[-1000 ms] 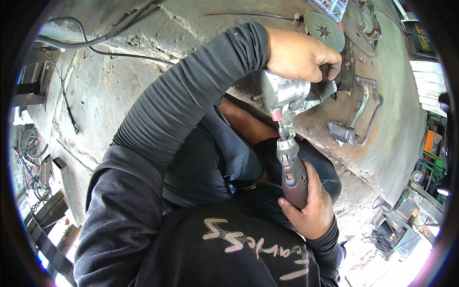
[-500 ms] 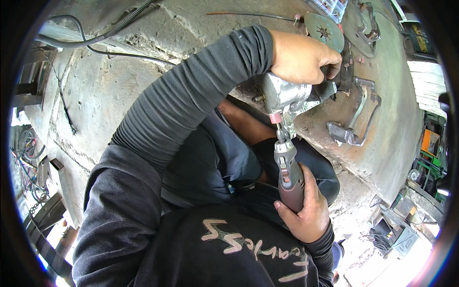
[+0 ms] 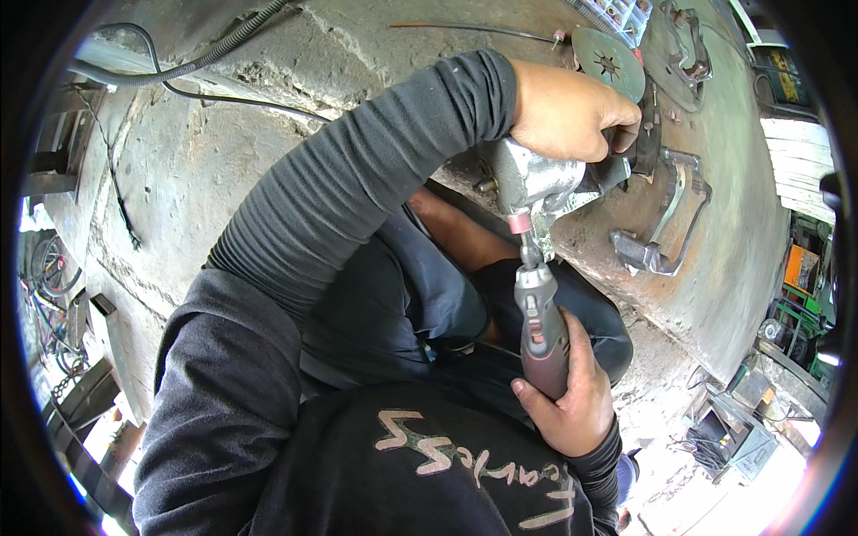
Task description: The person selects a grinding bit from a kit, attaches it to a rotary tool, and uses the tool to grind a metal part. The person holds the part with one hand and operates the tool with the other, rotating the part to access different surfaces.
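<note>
My right hand is wrapped around the body of a grey rotary tool, thumb on its near side. The tool points away from me, and a small pink grinding stone at its tip meets the near side of a silver brake caliper, or looks to. From above, my left hand grips the caliper's far side, fingers curled over it; part of the caliper is hidden beneath this hand. My left arm reaches across in a dark ribbed sleeve.
Right of the caliper lies a metal bracket on the worn concrete, with another bracket farther back. A round greenish disc, a compartment box and a thin rod lie beyond my left hand. A ribbed hose curves at far left.
The rotary tool's tip has shifted slightly to the right along the caliper. My left hand and the caliper have moved a touch to the right as well.
</note>
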### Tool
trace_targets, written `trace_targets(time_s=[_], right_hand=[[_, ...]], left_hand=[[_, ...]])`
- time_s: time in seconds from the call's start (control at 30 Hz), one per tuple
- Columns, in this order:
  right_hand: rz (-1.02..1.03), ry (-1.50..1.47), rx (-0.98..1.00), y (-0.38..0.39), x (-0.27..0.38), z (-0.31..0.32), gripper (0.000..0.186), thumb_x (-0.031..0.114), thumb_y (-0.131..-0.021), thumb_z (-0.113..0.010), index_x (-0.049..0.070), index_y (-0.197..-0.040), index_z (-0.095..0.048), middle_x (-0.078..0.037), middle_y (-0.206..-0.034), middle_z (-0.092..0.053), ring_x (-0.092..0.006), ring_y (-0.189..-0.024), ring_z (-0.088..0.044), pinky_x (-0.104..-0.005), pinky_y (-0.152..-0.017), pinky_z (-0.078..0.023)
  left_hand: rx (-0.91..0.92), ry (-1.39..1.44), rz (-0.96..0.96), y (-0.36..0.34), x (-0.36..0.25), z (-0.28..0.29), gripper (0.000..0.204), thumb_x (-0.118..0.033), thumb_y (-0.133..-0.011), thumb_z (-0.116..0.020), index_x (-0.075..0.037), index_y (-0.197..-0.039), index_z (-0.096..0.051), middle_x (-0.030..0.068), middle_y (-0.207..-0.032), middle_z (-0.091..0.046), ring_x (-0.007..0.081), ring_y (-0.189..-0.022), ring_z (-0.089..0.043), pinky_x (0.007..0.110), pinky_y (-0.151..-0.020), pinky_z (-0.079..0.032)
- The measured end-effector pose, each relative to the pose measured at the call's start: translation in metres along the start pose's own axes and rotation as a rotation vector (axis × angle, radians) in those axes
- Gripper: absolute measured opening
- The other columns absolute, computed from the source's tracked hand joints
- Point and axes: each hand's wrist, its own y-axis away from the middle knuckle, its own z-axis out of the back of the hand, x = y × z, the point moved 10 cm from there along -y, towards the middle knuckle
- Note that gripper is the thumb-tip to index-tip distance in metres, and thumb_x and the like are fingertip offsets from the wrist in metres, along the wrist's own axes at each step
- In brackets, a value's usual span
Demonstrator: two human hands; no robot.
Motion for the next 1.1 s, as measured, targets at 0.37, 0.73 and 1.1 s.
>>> trace_targets(time_s=[0.37, 0.73, 1.1], right_hand=[[-0.021, -0.006, 0.019, 0.0, -0.001, 0.002, 0.083, 0.017, -0.077, -0.078, -0.008, -0.142, -0.033, -0.033, -0.125, -0.056, -0.0467, -0.11, -0.061, -0.0434, -0.093, -0.051], [-0.045, -0.03, 0.012, -0.001, -0.005, 0.002, 0.083, 0.016, -0.077, -0.078, -0.008, -0.142, -0.033, -0.034, -0.126, -0.055, -0.0469, -0.112, -0.06, -0.0438, -0.095, -0.05], [-0.004, -0.019, 0.005, 0.006, 0.001, 0.001, 0.083, 0.017, -0.077, -0.077, -0.009, -0.142, -0.032, -0.033, -0.122, -0.056, -0.0467, -0.109, -0.061, -0.0442, -0.091, -0.051]], left_hand=[[-0.004, -0.002, -0.023, -0.001, 0.0, 0.0, 0.018, -0.004, -0.086, -0.053, -0.003, -0.104, -0.051, 0.0063, -0.077, -0.048, 0.0138, -0.072, -0.047, 0.032, -0.067, -0.041], [0.007, -0.002, -0.011, -0.001, 0.001, -0.001, 0.02, -0.004, -0.085, -0.052, -0.003, -0.104, -0.051, 0.0067, -0.077, -0.048, 0.0138, -0.072, -0.046, 0.033, -0.065, -0.041], [-0.173, -0.102, 0.031, 0.007, 0.003, 0.006, 0.02, -0.008, -0.082, -0.054, -0.002, -0.101, -0.053, 0.0174, -0.079, -0.056, 0.0306, -0.072, -0.057, 0.041, -0.068, -0.045]])
